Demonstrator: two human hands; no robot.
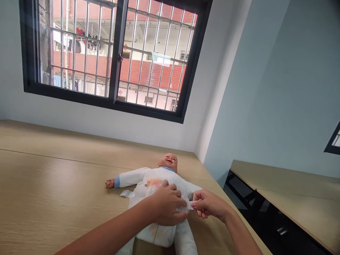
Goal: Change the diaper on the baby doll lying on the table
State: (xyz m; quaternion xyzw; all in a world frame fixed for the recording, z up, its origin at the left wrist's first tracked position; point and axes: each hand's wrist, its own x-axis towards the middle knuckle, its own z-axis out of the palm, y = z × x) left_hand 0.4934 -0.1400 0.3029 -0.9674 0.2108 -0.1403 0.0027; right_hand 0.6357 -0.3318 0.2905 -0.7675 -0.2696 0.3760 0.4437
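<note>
A baby doll in a white suit with blue collar and cuff lies on its back on the table, head toward the window. Around its hips is a white diaper with an orange print at the front. My left hand lies across the diaper front, fingers curled and closed on its right-hand edge. Between thumb and fingers, my right hand pinches the white diaper tab on that side. The opposite diaper tab sticks out loose at the left. My left forearm and hand hide part of the diaper.
The wooden table extends left, and its right edge runs just beyond the doll. Past a gap stands another wood-topped table with dark glossy sides. Behind are a barred window and a pale blue wall.
</note>
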